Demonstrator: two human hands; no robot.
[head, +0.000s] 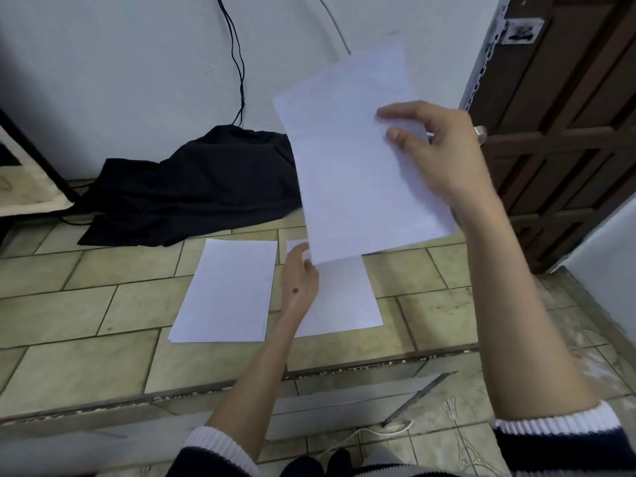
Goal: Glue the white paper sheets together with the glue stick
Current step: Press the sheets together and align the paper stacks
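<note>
I hold a white paper sheet up in the air, tilted. My right hand pinches its right edge, thumb in front. My left hand pinches its lower left corner. Under it, a second white sheet lies flat on the tiled floor, partly hidden by my left hand. To the left lies a small stack of white sheets. No glue stick shows in the head view.
A black cloth is heaped against the white wall, with a black cable hanging above it. A brown wooden door stands at the right. A step edge crosses the tiled floor in front of me.
</note>
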